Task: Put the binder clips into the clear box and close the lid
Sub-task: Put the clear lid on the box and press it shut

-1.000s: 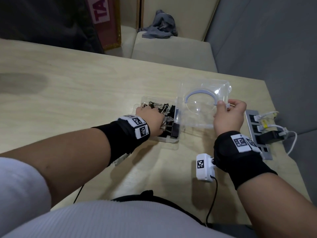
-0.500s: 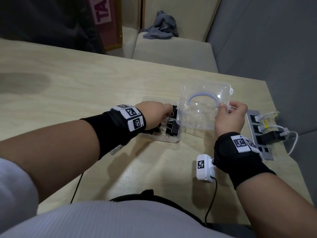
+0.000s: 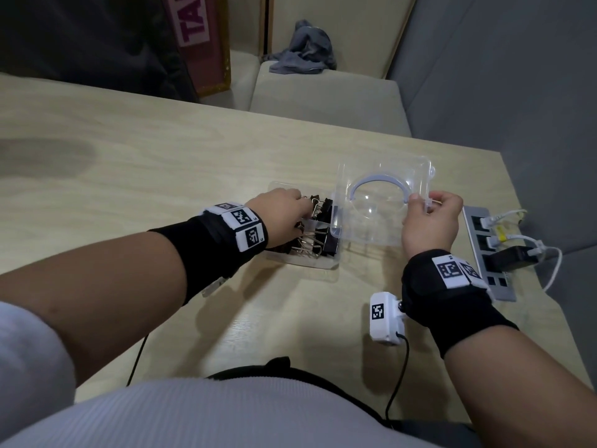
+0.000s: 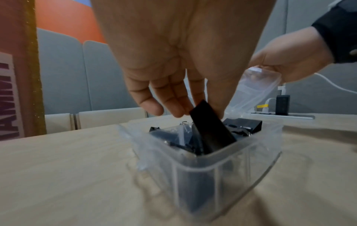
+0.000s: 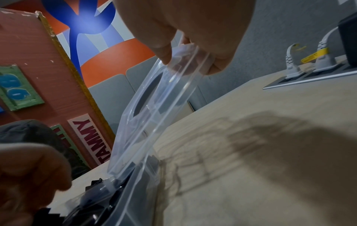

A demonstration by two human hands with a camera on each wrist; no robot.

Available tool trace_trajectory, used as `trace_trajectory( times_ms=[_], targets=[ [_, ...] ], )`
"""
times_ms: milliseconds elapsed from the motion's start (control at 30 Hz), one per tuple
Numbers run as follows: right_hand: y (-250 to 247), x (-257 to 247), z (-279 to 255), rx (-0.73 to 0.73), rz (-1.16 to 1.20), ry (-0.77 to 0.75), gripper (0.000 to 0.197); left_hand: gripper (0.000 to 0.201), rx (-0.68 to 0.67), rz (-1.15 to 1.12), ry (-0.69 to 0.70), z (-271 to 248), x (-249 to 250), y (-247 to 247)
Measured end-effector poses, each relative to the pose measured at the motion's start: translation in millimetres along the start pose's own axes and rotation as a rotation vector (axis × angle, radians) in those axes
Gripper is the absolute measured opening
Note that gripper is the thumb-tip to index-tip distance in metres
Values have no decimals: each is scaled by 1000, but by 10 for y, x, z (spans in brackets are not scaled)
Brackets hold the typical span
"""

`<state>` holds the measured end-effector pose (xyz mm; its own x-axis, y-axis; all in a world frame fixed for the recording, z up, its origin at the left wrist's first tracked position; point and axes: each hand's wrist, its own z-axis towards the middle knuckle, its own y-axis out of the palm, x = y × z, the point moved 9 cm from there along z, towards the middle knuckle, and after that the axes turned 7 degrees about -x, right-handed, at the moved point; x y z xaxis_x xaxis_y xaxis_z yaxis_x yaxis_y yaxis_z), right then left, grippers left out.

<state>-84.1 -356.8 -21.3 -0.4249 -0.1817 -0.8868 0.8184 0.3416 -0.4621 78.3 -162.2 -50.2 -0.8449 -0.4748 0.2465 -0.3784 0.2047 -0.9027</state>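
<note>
Since a second ago the lid (image 3: pixel 381 208) has swung up from lying nearly flat toward standing on its hinge edge, and the left hand (image 3: pixel 284 215) has shifted from the near part of the box toward its far side. Far left, a pink signboard (image 3: pixel 200 40) leans beyond the table (image 3: pixel 135 176). Left hand reaches down into the clear box (image 4: pixel 218 165), fingers (image 4: pixel 173 97) extended downward and pinching one black binder clip (image 4: pixel 210 130); that clip stands tilted, its long axis running from upper left to lower right in the left wrist view, lower end inside the box. More binder clips (image 3: pixel 318 234) lie heaped in the box, black bodies toward the right wall, wire handles pointing left and near. The box sits mid-table, its long axis running near to far. The lid rises from the box's right edge, leaning out to the right, free edge uppermost, a pale ring handle (image 3: pixel 378 185) on its face. Right hand (image 3: pixel 431 221) holds that free edge, thumb and fingers curled and pinching the small tab. Near of that hand, a white wrist camera (image 3: pixel 386 316) hangs at the black wristband. Right of the lid, a grey power strip (image 3: pixel 487 253) lies along the table's right edge, white plugs and a black adapter seated in it.
</note>
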Motion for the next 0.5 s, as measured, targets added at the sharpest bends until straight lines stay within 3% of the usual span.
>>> trace_trajectory(
  times_ms=[67,300,433,500],
  targets=[
    [22,9,-2,-4,0,7,31,32,-21,5,-24,-32,-66,42],
    [301,41,-83,-122,-1,77,23,24,187,-231,-136,-165,-467,-182],
    [594,39,-204,-247,-23,112,21,32,40,-127,-136,-207,-530,-44],
    [704,71,-247,-293,-30,138,17,29,27,-96,-152,-219,-546,10]
  ],
)
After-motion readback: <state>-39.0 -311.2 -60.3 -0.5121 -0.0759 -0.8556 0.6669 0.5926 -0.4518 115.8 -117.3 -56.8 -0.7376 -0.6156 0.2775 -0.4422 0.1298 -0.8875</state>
